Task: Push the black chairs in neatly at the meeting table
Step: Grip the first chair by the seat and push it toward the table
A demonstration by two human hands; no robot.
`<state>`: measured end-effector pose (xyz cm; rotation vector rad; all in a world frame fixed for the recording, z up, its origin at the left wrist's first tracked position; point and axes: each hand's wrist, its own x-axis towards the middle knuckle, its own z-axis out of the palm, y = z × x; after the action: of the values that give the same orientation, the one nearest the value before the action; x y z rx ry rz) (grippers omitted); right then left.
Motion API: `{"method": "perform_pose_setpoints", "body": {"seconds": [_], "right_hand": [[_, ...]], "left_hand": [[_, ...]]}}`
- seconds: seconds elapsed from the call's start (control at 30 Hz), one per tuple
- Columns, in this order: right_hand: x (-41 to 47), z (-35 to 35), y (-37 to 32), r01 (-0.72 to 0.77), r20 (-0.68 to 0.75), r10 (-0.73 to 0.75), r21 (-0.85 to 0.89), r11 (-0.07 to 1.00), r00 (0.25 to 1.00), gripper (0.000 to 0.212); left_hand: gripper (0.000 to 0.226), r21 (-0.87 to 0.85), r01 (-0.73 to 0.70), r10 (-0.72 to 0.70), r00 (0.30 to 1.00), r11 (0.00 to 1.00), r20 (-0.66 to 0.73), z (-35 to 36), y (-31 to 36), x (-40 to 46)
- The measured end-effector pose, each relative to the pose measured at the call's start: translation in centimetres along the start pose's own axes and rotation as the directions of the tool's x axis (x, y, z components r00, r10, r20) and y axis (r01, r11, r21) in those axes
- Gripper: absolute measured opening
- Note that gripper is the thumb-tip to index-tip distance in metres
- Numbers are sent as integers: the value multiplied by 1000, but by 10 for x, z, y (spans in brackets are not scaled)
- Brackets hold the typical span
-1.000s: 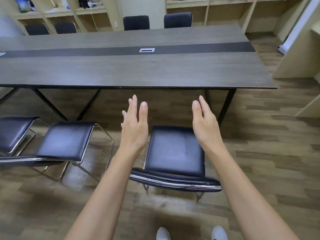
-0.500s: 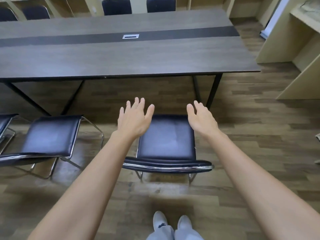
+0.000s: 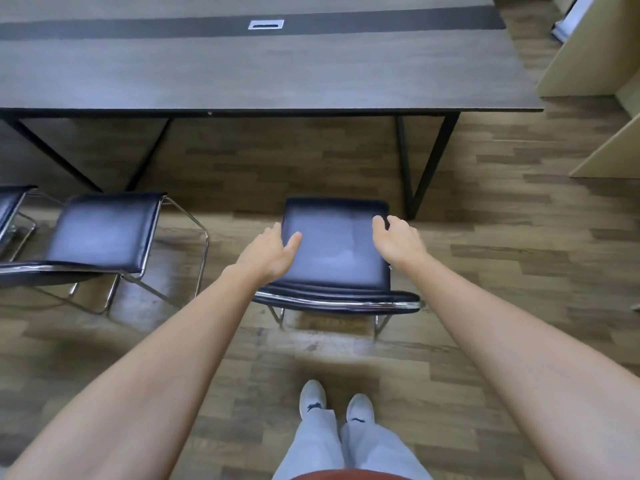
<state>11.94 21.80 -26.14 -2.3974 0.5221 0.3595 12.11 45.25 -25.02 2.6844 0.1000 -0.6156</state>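
Observation:
A black chair (image 3: 334,251) with a chrome frame stands in front of me, its seat short of the dark meeting table (image 3: 263,71). My left hand (image 3: 268,252) hovers over the seat's left edge with relaxed fingers. My right hand (image 3: 398,242) hovers over the right edge, fingers loosely curved. Neither hand holds anything. A second black chair (image 3: 100,233) stands to the left, also out from the table, and a third chair (image 3: 10,206) shows at the far left edge.
Black table legs (image 3: 429,164) stand just beyond the chair's right front corner. Beige cabinets (image 3: 595,57) line the right side. Wood floor lies between the chairs and the table. My feet (image 3: 336,403) are close behind the chair.
Both hands have dropped from raised and open to the sides of the chair's seat. The view has tilted down and moved closer.

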Motion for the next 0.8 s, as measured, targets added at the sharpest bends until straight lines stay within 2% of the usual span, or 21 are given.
{"method": "perform_pose_setpoints", "body": {"seconds": [0.17, 0.3, 0.4, 0.5, 0.63, 0.73, 0.8], "right_hand": [[0, 37, 24, -165, 24, 163, 80, 983, 986, 51], [-5, 71, 40, -343, -11, 347, 111, 933, 938, 57], [-10, 93, 47, -429, -72, 433, 64, 901, 898, 63], [-5, 106, 54, -486, -104, 496, 107, 867, 862, 72], [1, 112, 62, -550, -154, 569, 150, 822, 808, 82], [5, 118, 73, -623, -150, 679, 296, 724, 718, 95], [5, 122, 78, -645, -108, 785, 507, 572, 610, 102]], "left_hand": [[73, -87, 146, -142, 988, 985, 56, 32, -24, 4], [69, -203, 321, -312, 947, 925, 79, 59, -38, 16], [75, -274, 435, -444, 895, 858, 32, 77, -43, 24], [90, -336, 508, -551, 833, 793, -42, 88, -45, 32], [104, -539, 570, -691, 723, 620, -31, 102, -55, 40], [107, -646, 554, -745, 666, 525, -33, 108, -60, 45], [107, -690, 536, -769, 638, 486, -46, 111, -60, 50]]}}
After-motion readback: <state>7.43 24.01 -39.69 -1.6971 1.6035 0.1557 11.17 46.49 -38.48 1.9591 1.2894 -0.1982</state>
